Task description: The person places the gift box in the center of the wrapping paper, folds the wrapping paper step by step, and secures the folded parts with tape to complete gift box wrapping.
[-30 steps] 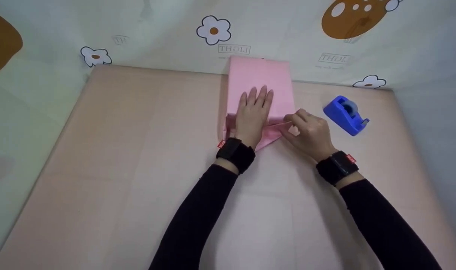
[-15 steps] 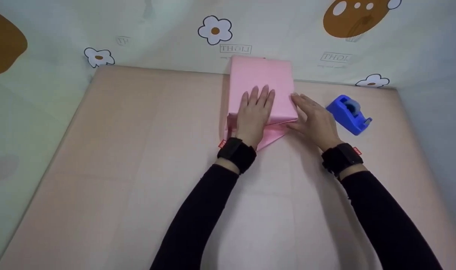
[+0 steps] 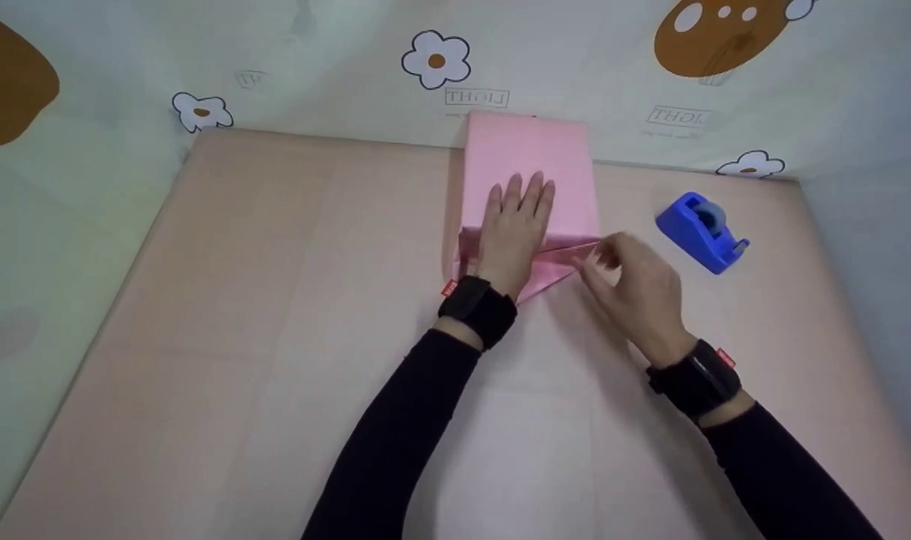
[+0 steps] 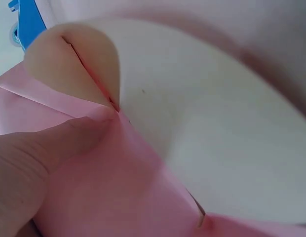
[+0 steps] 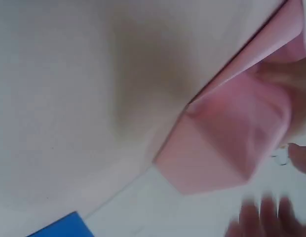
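Note:
A flat box-shaped package wrapped in pink paper lies on the table against the back wall. On its top rests my left hand, flat with fingers stretched away from me. At the package's near end, a folded paper flap juts out toward me; the right wrist view shows its loose pink paper with an open fold. My right hand is by the flap's right corner, fingers bent and thumb apart from them. In the right wrist view its blurred fingers hold no paper.
A blue tape dispenser with a roll in it stands right of the package. The table has a pale pinkish cover. A patterned curtain-like sheet hangs behind and along the sides.
My right hand moved from the flap up to the package's right side, then back down and nearer to me by the flap's corner. The left hand stays in place on the package.

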